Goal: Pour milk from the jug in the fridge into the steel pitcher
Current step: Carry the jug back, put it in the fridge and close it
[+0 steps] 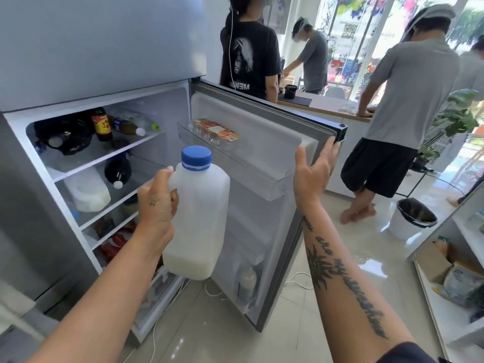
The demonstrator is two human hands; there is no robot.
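Item: milk jug, translucent plastic, blue screw cap on; milk fills only the lowest part. Position: lifted clear of the fridge, upright, in front of the open compartment and beside the door's inner side. Holder: left hand, grip clamped round the jug's handle at the upper left corner, thumb on top; held by the handle so the weight hangs straight and nothing spills. Right hand: fingers spread, palm flat on the outer edge of the fridge door, fingertips curled over the rim, clamped on nothing; judged placed there to steady the door or swing it shut once the jug is out. Fridge contents: dark bottles and a black bag on the top shelf, a second white jug lying on the middle shelf beside a dark bottle, red packets lower down, a carton in the upper door rack, a small bottle in the lowest door rack. Steel pitcher: not in view. Surroundings: three people standing at a worktop behind the door, a bin on the tiled floor. Status, judged: jug retrieved; cap removal, carry and pouring outstanding.
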